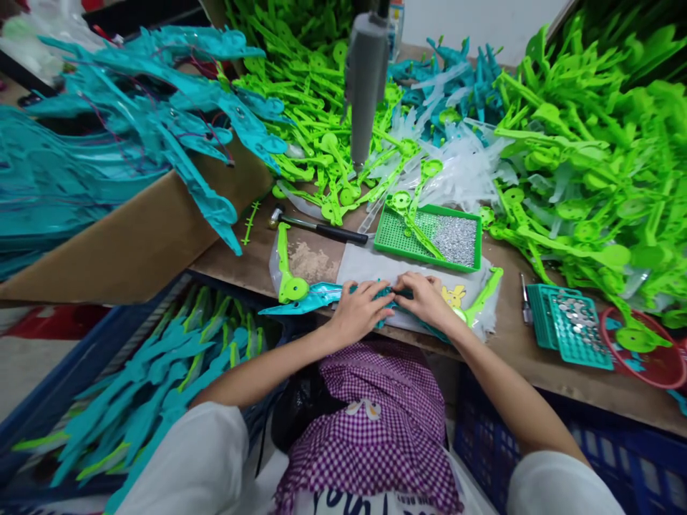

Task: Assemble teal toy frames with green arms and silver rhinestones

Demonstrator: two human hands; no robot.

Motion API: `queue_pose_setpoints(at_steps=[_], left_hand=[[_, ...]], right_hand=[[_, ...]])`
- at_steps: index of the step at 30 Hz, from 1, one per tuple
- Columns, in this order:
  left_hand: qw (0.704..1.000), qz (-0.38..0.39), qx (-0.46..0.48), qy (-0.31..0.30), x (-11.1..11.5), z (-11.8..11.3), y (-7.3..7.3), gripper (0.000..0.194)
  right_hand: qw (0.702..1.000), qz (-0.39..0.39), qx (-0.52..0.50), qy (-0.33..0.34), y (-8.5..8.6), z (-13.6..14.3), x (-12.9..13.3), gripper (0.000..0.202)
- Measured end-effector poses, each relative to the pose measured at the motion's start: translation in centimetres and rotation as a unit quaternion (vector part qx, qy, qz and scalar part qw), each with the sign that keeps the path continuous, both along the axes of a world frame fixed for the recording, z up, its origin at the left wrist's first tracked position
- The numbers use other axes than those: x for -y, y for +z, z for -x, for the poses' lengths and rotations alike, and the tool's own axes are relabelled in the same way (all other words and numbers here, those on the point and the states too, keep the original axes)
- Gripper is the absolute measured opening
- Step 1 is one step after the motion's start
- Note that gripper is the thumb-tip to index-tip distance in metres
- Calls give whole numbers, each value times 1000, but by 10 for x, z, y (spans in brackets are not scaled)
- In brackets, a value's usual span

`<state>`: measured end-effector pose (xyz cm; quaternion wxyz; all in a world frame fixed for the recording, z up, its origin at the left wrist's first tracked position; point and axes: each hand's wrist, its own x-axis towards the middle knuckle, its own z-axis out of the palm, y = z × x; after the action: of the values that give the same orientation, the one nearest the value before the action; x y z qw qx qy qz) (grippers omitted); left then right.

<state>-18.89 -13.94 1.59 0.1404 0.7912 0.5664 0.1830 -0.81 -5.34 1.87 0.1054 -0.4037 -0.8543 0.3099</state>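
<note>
A long teal plastic part [305,302] lies along the table's front edge, with a bright green arm piece [293,285] at its left end and another green piece [484,295] at its right. My left hand [361,309] rests over the middle of the teal part, its fingers bent onto it. Close beside it, my right hand [424,297] has its fingertips together on the same part, nearly touching the left fingers. Whatever small item may be between the fingertips is hidden. Beneath them lies a pale cloth [357,266] with a yellow printed figure.
Behind my hands are a green tray [386,239] of small metal pieces and a hammer [338,232]. A grey tool column [365,93] hangs above. Green parts [606,164] and teal parts [123,143] are heaped around. Teal trays [574,329] and a red bowl [658,368] stand right.
</note>
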Motion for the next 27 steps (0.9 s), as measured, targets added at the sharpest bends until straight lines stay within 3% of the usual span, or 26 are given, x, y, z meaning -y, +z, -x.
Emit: queue_pose_setpoints(at_steps=[5, 10, 13, 16, 20, 24, 27], left_hand=[[997, 21, -70, -23, 14, 4, -2, 56], [992, 40, -114, -29, 16, 4, 0, 72], [991, 43, -121, -27, 15, 4, -2, 73], [991, 42, -122, -31, 14, 4, -7, 72], [992, 27, -121, -37, 15, 4, -12, 74], [992, 29, -117, -29, 16, 3, -12, 74], [993, 31, -107, -24, 16, 2, -11, 74]], right_hand=[[1000, -10, -15, -14, -5, 1, 8, 9], [1000, -15, -2, 10, 5, -16, 9, 23], [998, -33, -48, -5, 12, -41, 10, 29], [991, -109, -61, -44, 10, -58, 22, 30], [983, -181, 18, 11, -1, -58, 40, 35], [988, -153, -16, 5, -3, -60, 40, 34], [986, -136, -75, -64, 2, -65, 41, 24]])
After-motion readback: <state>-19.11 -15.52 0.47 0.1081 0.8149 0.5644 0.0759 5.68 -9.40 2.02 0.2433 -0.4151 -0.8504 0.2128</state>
